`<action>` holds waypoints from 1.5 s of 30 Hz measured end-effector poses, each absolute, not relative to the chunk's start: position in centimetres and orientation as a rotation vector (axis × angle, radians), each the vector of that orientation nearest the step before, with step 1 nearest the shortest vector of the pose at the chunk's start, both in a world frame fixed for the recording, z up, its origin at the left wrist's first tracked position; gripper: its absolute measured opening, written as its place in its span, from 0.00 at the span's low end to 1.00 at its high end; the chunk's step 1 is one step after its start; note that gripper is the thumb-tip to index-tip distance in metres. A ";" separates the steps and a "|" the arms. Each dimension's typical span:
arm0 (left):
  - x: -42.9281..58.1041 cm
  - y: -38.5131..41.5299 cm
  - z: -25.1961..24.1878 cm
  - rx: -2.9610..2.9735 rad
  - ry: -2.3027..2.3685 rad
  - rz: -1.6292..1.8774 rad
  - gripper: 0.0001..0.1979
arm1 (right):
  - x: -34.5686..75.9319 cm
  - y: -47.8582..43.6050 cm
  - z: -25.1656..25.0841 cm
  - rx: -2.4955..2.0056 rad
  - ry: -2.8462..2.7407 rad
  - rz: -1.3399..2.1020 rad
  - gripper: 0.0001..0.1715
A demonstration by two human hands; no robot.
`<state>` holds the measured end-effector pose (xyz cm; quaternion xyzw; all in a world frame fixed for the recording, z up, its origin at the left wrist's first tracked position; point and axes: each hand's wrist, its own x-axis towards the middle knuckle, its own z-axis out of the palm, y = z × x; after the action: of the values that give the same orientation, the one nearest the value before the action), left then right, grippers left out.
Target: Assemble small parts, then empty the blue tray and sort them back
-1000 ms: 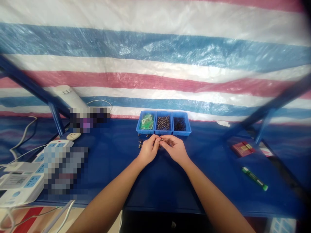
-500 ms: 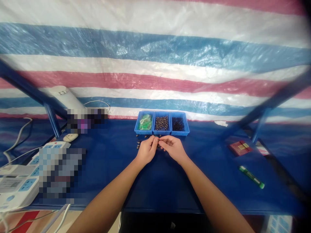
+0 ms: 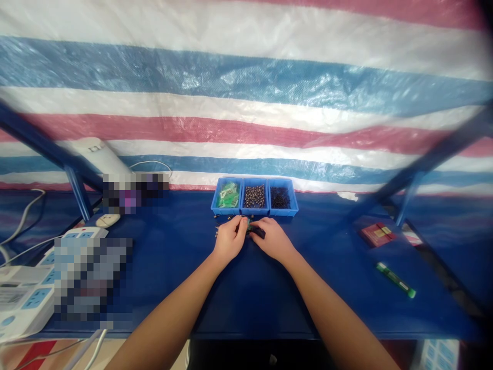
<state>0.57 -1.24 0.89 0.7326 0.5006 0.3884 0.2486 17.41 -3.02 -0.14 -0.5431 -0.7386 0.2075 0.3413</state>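
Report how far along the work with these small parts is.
Done, it seems: a few small pieces lie loose on the table beside the left hand. In hand: left hand and right hand pinch a small dark part between them. Left: the three blue bins hold plenty of green, brown and black parts.

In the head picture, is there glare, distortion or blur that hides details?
Head view: the lens bends the striped tarp, which shows glare; pixel blocks hide items at left; the small part between the left hand and right hand is too tiny to identify.
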 end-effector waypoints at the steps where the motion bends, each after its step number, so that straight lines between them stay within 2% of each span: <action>1: 0.6 -1.2 0.9 1.998 1.362 1.053 0.18 | 17.4 -3.0 -0.2 -1.427 -1.963 0.513 0.14; 11: 0.7 -1.2 0.9 2.018 1.335 1.030 0.18 | 16.9 -3.0 -0.6 -1.481 -2.038 0.350 0.02; 15: 0.7 -1.2 0.8 1.998 1.323 1.033 0.17 | 17.0 -2.7 -0.6 -1.442 -1.930 0.462 0.07; 19: 0.6 -1.0 0.7 1.932 1.318 1.048 0.12 | 17.1 -2.5 -0.3 -1.364 -1.588 0.681 0.09; 23: 0.7 -0.9 0.7 1.949 1.248 1.004 0.13 | 16.9 -2.6 0.4 -1.236 -1.374 0.823 0.10; 31: 0.8 -1.0 0.7 2.017 1.241 0.949 0.12 | 16.4 -3.2 1.1 -1.162 -1.400 0.889 0.10; 35: 0.7 -1.0 0.7 1.999 1.277 0.964 0.14 | 16.2 -3.5 1.3 -1.133 -1.452 0.847 0.14; 40: 0.7 -1.1 1.0 1.950 1.277 0.976 0.16 | 16.3 -3.6 1.6 -1.168 -1.519 0.736 0.08; 45: 0.8 -1.3 1.2 1.937 1.196 0.993 0.14 | 16.4 -3.6 1.6 -1.168 -1.506 0.738 0.09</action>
<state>0.77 -1.26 1.22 0.7381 0.4557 0.3783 0.3232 16.45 -3.55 1.63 -0.4875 -0.6287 0.3082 0.5217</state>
